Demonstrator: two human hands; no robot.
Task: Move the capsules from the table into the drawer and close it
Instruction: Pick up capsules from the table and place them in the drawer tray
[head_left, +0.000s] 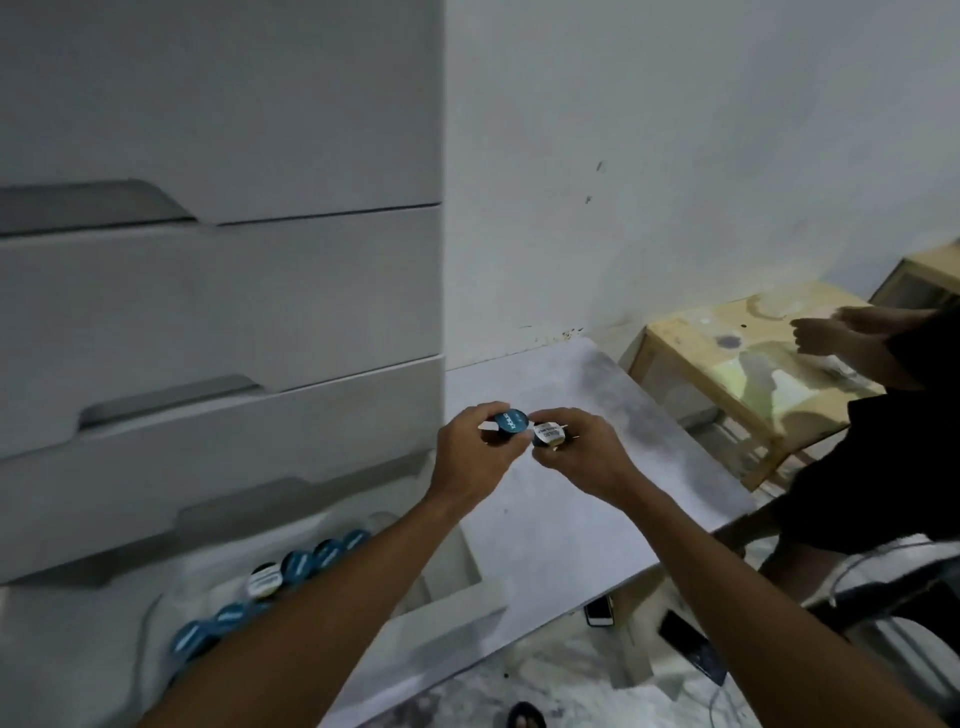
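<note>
Above the bench (571, 519), the left grip (470, 457) pinches a blue capsule (510, 421); the right grip (587, 457) pinches a white-topped capsule (548, 434).

wall: white wall (675, 156) ahead of you, scuffed, a few dark specks
cabinet fronts: closed cabinet fronts (234, 301) stacked on your left, grey cut-out grips
wooden table: pale wooden table (711, 358) to your right by the wall, top stained
second table: second table (930, 270) just behind it, cut by the frame edge
bystander: person in black (893, 441) at your far right, over the stained top
phones: white-edged phone (600, 613) and dark phone (680, 631) near each other on the floor
floor: mottled floor (545, 670), grey-white
cable: thin white cable (872, 561) looping lower right
slipper: dark slipper (525, 716), partly cut off at the bottom edge
</note>
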